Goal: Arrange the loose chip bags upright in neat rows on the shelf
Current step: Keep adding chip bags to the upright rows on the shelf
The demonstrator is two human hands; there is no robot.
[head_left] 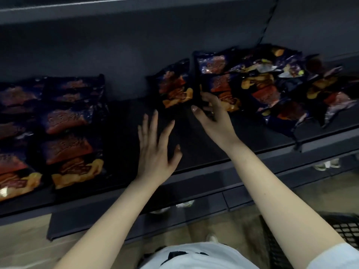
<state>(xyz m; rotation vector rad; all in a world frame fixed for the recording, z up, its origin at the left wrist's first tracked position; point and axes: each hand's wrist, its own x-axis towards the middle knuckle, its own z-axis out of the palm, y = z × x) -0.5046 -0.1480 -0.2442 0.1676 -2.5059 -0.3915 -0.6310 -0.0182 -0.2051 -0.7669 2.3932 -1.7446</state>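
Dark blue chip bags with red and orange print lie on a dark shelf (194, 152). At the left, two neat rows of bags (68, 133) overlap one another. One bag (174, 88) stands upright against the back wall mid-shelf. Beside it my right hand (211, 117) grips the lower edge of another upright bag (213, 74). A loose heap of bags (281, 90) sprawls at the right. My left hand (157, 150) hovers over the bare shelf in front of the standing bag, fingers spread, holding nothing.
An upper shelf (116, 6) overhangs the work area. A lower shelf edge (136, 214) juts out below. A black mesh basket (345, 230) sits at the bottom right on the floor. One bag (297, 131) hangs over the shelf's front edge.
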